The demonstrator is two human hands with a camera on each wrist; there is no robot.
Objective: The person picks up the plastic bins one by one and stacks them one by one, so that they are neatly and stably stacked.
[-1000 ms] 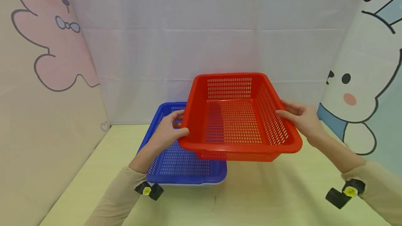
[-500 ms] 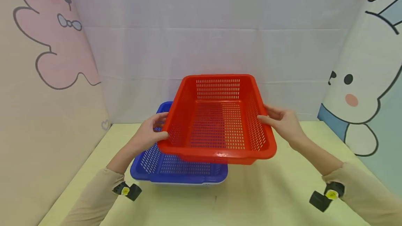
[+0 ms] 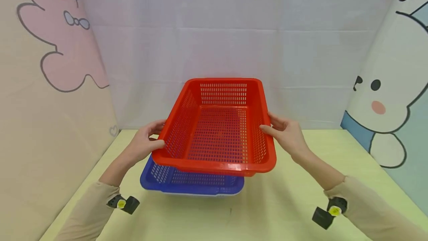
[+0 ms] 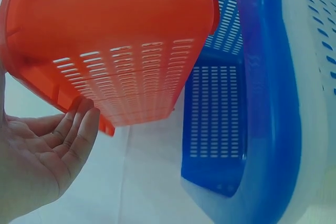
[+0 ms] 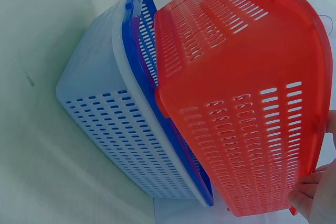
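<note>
Head view shows a pale yellow-green tabletop (image 3: pixel 284 211) walled by white cloth and cartoon-rabbit panels. Left hand (image 3: pixel 144 145) and right hand (image 3: pixel 287 135) clasp the red basket (image 3: pixel 217 137), now shifted leftward directly above the blue basket (image 3: pixel 190 181).

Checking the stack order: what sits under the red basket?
A blue basket sits under the red basket, itself nested in a white basket. The red one covers most of the blue basket's inside.
</note>
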